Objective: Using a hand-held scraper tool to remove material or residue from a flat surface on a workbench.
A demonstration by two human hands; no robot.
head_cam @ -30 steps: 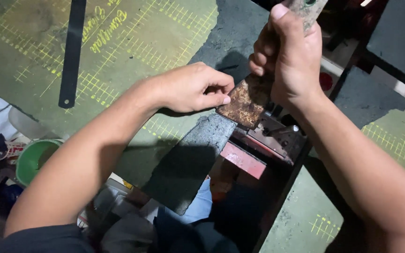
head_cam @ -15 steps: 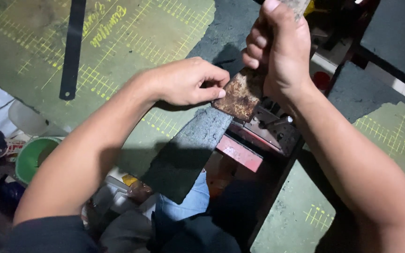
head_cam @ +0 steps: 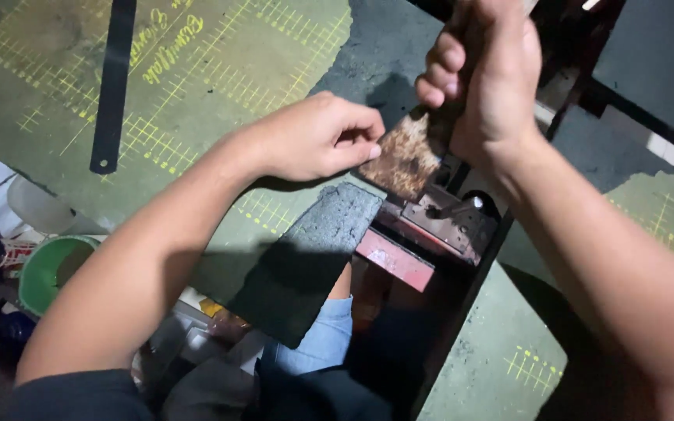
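A: Rust-mottled brown sheet [head_cam: 406, 160], small and flat, lies at the edge of the green gridded cutting mat [head_cam: 220, 70], where the mat meets a dark metal press [head_cam: 446, 222] set in the gap of the table.

B: Who has hold of it?

A: The person's left hand [head_cam: 317, 140] pinches its near edge between thumb and forefinger, the other fingers curled in. The right hand [head_cam: 485, 74] is closed in a full fist around an upright lever handle [head_cam: 528, 6] above the press; only the top of the handle shows.

B: Has anything shifted?

A: Compared with a second ago, the right fist sits a little higher and nearer the far edge, and the left hand has crept closer to the press. The sheet has kept its spot, so it seems held steady while the lever is worked.

B: What else is near?

A: A grey textured strip [head_cam: 313, 249] overhangs the mat's near edge, a black metal ruler [head_cam: 112, 86] lies towards the far left corner, and a green cup [head_cam: 56, 269] sits below the left edge.
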